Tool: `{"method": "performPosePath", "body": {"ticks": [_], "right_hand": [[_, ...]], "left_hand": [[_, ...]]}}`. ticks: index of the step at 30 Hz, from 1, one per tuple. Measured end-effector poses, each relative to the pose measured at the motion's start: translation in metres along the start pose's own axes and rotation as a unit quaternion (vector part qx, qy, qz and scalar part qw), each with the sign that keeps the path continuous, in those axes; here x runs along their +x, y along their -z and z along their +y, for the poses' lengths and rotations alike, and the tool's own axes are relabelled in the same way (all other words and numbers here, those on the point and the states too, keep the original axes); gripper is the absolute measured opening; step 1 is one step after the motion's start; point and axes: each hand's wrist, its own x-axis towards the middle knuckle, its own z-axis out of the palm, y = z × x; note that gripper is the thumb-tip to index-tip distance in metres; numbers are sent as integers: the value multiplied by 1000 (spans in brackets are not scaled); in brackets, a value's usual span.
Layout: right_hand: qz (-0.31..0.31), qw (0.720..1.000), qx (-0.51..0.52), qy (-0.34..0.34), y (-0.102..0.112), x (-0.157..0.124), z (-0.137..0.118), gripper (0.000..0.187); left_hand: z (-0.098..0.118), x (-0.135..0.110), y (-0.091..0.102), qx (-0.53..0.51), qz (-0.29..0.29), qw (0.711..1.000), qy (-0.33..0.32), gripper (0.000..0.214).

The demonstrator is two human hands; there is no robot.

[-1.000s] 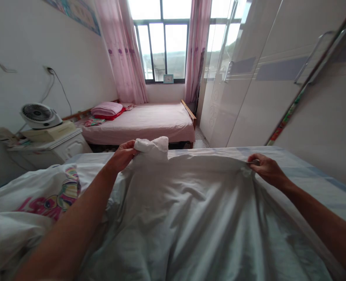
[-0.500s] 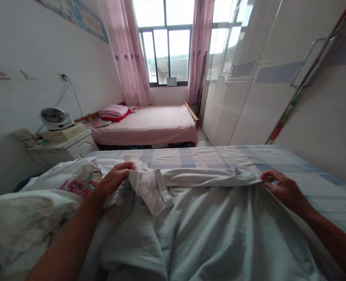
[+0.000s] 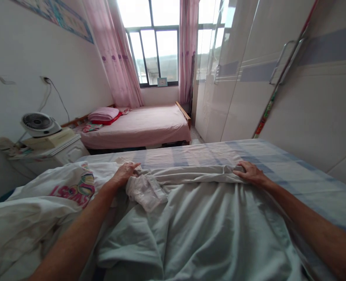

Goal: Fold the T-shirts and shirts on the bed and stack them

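Observation:
A pale grey-green cloth garment (image 3: 202, 218) lies spread before me on the bed, with a folded band along its far edge. At the left end of that band, my left hand (image 3: 126, 174) is closed on the cloth. My right hand (image 3: 250, 173) pinches the right end, thumb and fingers together. A thin whitish piece of fabric (image 3: 148, 193) hangs over the garment just below my left hand; whether it is sewn on, I cannot tell. Beside my left forearm is a heap of white clothing (image 3: 64, 177), one piece with a pink print.
Under the garment is a bed with a blue-and-white checked sheet (image 3: 295, 175). Beyond it stands a pink-covered bed (image 3: 149, 123) below the window. A small fan (image 3: 39, 123) sits on a nightstand (image 3: 71, 150) at left. Glossy wardrobe doors (image 3: 249, 101) line the right side.
My right hand has moved left along with its end of the band, and the hands are closer together. The whitish fabric has bunched up. The view has swung a little to the right.

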Motion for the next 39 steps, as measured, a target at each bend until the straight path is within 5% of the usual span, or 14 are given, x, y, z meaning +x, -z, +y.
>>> {"method": "performPosePath", "body": {"ticks": [5,9,12,17,19,22,25,30,34,39], "right_hand": [[32,988,149,-22,16,-27,-13,28],[135,959,240,-62,45,-45,-21,31],[194,951,227,-81,69,-41,-20,31],[207,965,126,-101,92,5,-13,33],[181,974,70,-113,88,28,-11,34],[110,986,33,-123,65,53,-7,42],[77,989,29,-121,36,58,1,53],[36,992,-27,-115,16,21,29,50],[-52,992,-54,-97,29,-34,48,55],[-87,986,-9,-139,49,-96,49,72]], "left_hand": [[1,-11,13,7,13,999,-29,6],[6,-32,36,-144,76,986,-30,18],[13,-41,49,-312,74,947,27,32],[27,-11,37,-437,109,892,49,43],[31,11,24,-381,138,912,62,40],[39,36,3,-162,179,963,116,34],[46,39,-15,-5,200,973,114,42],[48,-5,-28,-10,176,982,-69,44],[52,-70,-21,-82,122,983,-110,48],[65,-156,-3,-125,-105,960,-229,70]]}}
